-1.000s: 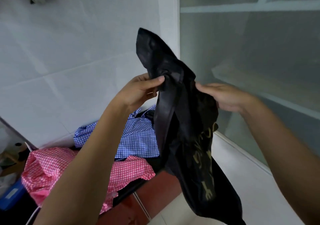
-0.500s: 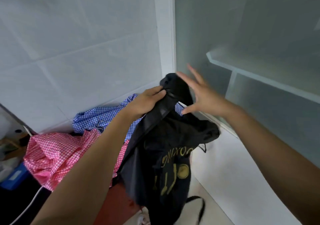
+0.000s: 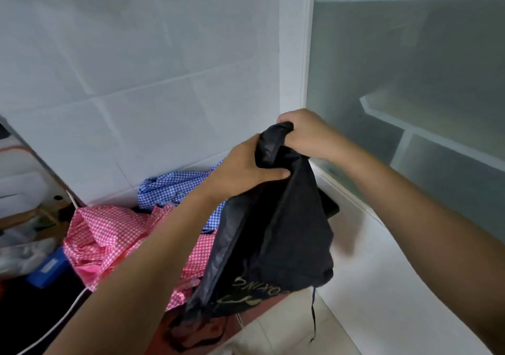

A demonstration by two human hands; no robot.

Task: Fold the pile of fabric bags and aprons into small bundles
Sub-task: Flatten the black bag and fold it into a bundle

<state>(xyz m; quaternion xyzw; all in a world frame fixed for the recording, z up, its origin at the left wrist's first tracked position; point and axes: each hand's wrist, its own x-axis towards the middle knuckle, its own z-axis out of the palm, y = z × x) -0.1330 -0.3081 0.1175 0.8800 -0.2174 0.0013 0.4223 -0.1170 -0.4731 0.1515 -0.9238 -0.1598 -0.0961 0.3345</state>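
Left hand (image 3: pixel 246 169): holds the black cloth (image 3: pixel 273 231) just under its top end. The fingers are curled round the gathered fabric and the thumb lies across the front.
Right hand (image 3: pixel 308 136): grips the same top end from the other side, with the fingers closed over the bunched tip. The two hands are just beside each other, with the fabric between them.
Black cloth: it is held up in the air in front of the person and hangs down from both hands in loose folds. Gold printed letters show near its lower part, upside down and only partly readable. A thin black strap (image 3: pixel 313 313) hangs from its lower right edge.
Blue checked cloth (image 3: pixel 175 188): lies crumpled against the tiled wall (image 3: pixel 136 67), behind the left forearm.
Pink checked cloth (image 3: pixel 109 234): lies crumpled in front of the blue one and touches it, partly hidden by the left forearm.
Tabletop (image 3: pixel 262 308): a reddish surface under the pile, only a small part visible.
Left side: a white cable (image 3: pixel 54 324) and a blue box (image 3: pixel 47 268), near the pink cloth.
Right side: a frosted glass panel (image 3: pixel 410 67) in a white frame.
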